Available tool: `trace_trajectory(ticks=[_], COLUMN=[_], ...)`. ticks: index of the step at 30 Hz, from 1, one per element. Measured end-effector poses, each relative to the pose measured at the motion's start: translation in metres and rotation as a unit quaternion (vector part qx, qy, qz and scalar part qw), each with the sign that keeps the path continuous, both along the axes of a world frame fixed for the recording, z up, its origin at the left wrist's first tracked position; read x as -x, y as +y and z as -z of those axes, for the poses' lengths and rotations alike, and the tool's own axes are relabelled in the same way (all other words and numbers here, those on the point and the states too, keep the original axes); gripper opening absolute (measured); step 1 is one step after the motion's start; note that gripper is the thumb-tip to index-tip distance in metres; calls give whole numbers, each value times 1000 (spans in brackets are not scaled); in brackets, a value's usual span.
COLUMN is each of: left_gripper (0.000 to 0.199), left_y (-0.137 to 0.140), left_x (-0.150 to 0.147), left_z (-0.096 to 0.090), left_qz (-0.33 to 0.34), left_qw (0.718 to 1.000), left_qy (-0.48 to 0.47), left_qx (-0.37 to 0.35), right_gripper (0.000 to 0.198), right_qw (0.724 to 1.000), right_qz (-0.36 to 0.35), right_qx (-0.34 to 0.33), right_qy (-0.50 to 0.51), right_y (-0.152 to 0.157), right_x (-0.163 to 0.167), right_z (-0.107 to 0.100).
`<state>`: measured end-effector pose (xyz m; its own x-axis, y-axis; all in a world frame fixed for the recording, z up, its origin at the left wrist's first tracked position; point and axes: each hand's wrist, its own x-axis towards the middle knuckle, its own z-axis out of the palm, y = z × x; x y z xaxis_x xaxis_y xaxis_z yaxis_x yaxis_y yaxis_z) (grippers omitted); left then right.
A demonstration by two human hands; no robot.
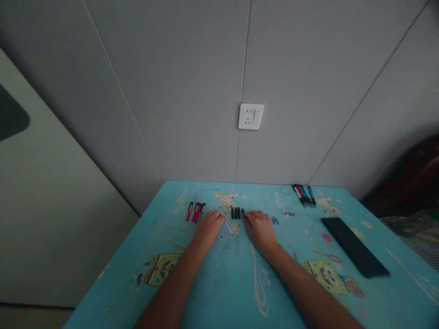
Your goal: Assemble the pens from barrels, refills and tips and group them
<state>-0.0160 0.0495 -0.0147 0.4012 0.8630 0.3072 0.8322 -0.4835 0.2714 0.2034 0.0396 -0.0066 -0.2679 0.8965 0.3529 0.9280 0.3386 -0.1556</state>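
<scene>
My right hand pinches a small black pen part between thumb and fingertips. Just left of it, several black pen parts lie in a short row. My left hand rests on the table with its fingers curled together, and I cannot make out what is in them. Thin white pen refills lie beside its fingertips. Left of that hand are red pen barrels, with a bluish one partly behind it. Right of my right hand sit several tiny black pieces.
A blue cartoon-print table stands against a grey wall with a socket. Several pens lie at the back right. Nearer on the right is a flat black strip-shaped object. A pale panel stands at the left.
</scene>
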Motion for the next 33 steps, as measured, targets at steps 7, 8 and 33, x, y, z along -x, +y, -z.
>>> trace_trajectory(ticks=[7,8,33], left_gripper=[21,19,23], left_y=[4,4,8], left_x=[1,1,40], left_z=[1,-1,-13], left_qz=[39,40,-239], left_qw=[999,999,968], left_qy=[-13,-6,49], left_qx=[17,17,-54], right_gripper=[22,22,18], right_qw=[1000,999,993], right_qz=[0,-17,-102], right_qx=[-4,-2,54], right_qy=[26,37,22], right_y=[-10,-14,-33], right_x=[-13,-14,-6], right_z=[-5,-7,-10])
